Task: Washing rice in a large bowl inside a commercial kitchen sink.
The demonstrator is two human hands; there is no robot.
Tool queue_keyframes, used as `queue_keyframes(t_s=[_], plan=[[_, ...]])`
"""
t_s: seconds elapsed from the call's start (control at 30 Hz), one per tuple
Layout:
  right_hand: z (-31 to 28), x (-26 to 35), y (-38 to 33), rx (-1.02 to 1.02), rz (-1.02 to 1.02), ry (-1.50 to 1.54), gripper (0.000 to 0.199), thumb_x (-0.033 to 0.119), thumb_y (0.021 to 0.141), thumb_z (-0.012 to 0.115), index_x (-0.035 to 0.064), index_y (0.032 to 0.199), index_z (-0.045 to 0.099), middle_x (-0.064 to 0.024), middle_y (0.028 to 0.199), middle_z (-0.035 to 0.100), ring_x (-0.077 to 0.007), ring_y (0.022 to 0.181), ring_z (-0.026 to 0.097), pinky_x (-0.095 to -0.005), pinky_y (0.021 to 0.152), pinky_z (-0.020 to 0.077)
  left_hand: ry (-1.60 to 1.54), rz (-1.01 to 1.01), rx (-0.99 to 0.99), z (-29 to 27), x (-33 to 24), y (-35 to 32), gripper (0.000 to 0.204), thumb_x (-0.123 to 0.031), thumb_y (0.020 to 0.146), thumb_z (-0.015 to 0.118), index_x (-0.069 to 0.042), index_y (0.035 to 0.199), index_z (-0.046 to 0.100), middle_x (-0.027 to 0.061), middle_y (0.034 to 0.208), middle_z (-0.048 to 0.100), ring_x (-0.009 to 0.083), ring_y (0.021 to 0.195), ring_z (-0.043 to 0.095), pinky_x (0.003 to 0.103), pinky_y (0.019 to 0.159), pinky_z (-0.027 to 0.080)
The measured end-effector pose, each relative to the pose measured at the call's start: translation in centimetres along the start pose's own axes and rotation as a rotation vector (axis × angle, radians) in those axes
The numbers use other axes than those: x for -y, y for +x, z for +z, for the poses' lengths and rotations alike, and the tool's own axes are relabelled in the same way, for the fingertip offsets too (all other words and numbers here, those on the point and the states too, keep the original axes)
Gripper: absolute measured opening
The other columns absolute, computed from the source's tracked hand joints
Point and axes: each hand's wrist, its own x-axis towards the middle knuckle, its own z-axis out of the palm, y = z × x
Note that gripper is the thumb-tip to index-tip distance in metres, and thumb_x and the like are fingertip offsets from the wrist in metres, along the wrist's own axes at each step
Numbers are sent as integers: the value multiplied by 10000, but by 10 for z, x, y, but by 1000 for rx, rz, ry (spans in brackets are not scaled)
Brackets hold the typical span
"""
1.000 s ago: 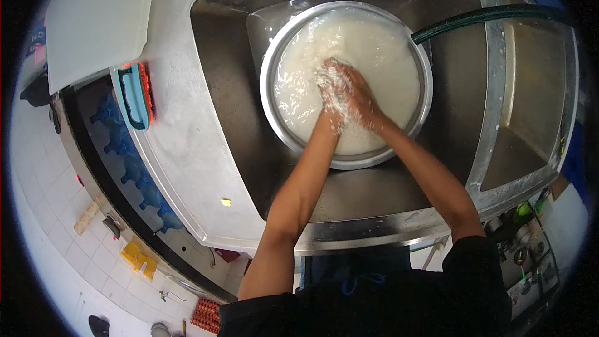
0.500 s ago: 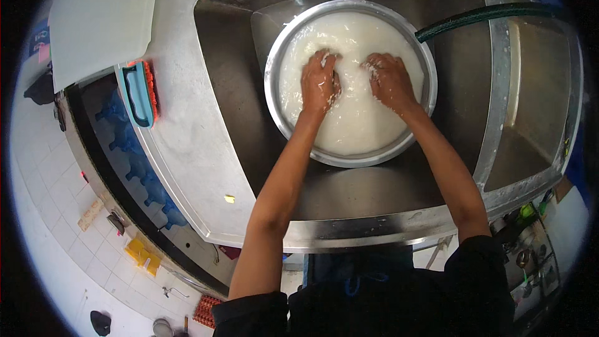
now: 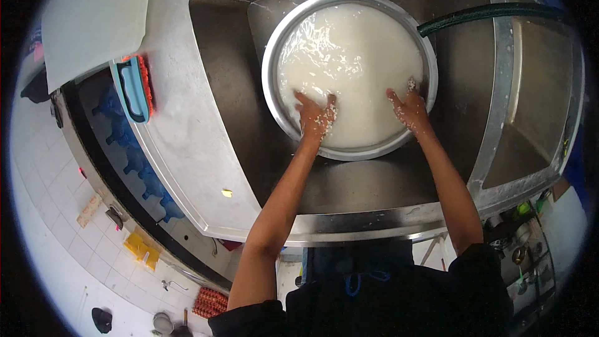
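Note:
A round metal basin [image 3: 269, 78] stands in the steel sink, filled with cloudy white water [image 3: 352, 56]. White grains that look like rice cling to both of my hands. My left hand [image 3: 316, 117] dips into the water at the near left part of the basin, thumb and fingers apart. Opposite it, my right hand [image 3: 410, 111] is by the near right rim, its fingers spread and partly under the surface. Neither hand shows anything gripped, though the submerged fingertips are hidden.
A dark green hose [image 3: 486, 15] reaches from the right to the basin's rim. On the left counter lie a blue brush with orange bristles [image 3: 132, 89], a pale board [image 3: 97, 19] and a small yellow scrap [image 3: 227, 193]. A second sink basin [image 3: 536, 87] adjoins on the right.
Both hands have drawn back toward the near side of the basin and moved farther apart. Their fingers have spread, and the water at the far side is rippling.

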Motion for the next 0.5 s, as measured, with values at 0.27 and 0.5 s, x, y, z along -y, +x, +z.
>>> queue_keyframes(t_s=[0.27,0.5], plan=[[27,12,20,282,549,715,933,567,797,570,-99,1361,241,-253,1416,276,-330,1291,324,-384,1071,254,-764,-317,527,6,43,30,1087,-706,675,604,85,1352,290,226,1323,433,327,1200,447,361,1003,344],[82,-105,76,565,411,677,928,521,818,547,-21,1421,97,-212,1479,100,-323,1376,86,-407,1120,79,-803,-140,695,4,-38,7,1023,-818,717,356,-152,1457,121,126,1514,70,306,1388,52,585,1055,28]])
